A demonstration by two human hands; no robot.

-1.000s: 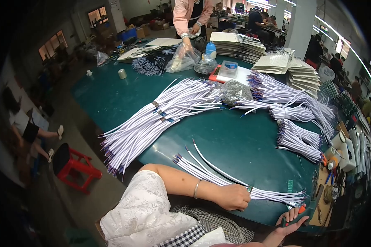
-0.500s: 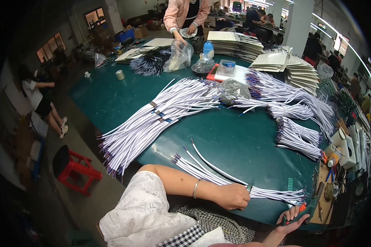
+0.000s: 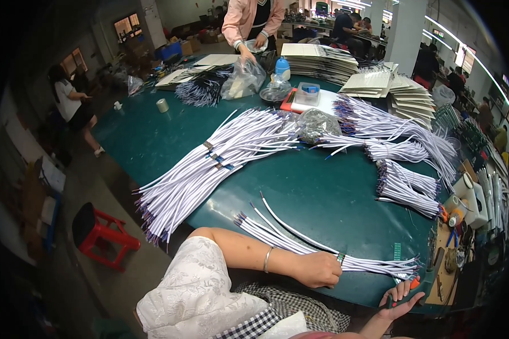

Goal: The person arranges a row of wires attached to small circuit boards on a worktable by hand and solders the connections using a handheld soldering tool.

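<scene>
While left fingers [image 3: 332,274] clasp cables [image 3: 373,264] | right fingers [image 3: 401,290] grip apparent tool [image 3: 389,301] | wire bundles [image 3: 195,175] beyond

left grip [image 3: 319,270] palm-down, right grip [image 3: 397,305] palm-up

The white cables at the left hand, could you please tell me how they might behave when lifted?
The cables would probably flex but hold some shape, since two separate ones curve smoothly across the table. Their ends would likely splay, as they lie spread on both sides of the left hand.
</scene>
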